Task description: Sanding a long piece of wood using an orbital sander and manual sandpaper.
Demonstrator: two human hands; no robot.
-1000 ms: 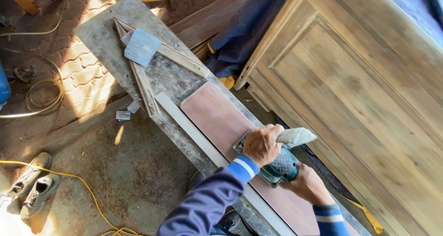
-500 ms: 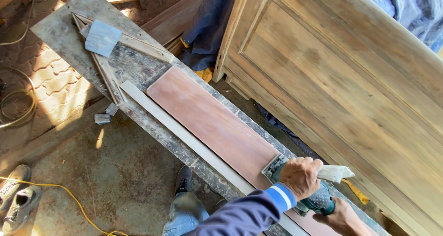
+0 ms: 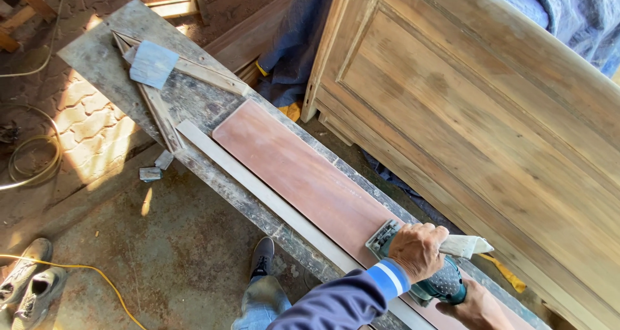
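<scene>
Both hands are gripping a teal sander (image 3: 439, 283) — left hand (image 3: 418, 249) clamped on top, right hand (image 3: 475, 307) wrapping its rear. It is sitting at the near end of a smooth reddish board (image 3: 303, 178), lying lengthwise along the dusty grey bench (image 3: 97, 49) — running from upper left to lower right.

Bare reddish board (image 3: 290, 165) ahead, door panel (image 3: 491, 110) alongside.

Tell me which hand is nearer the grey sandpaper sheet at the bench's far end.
Left. The left hand grips the front of the green sander, on the grey sandpaper sheet side; the right hand holds its rear, farther away.
</scene>
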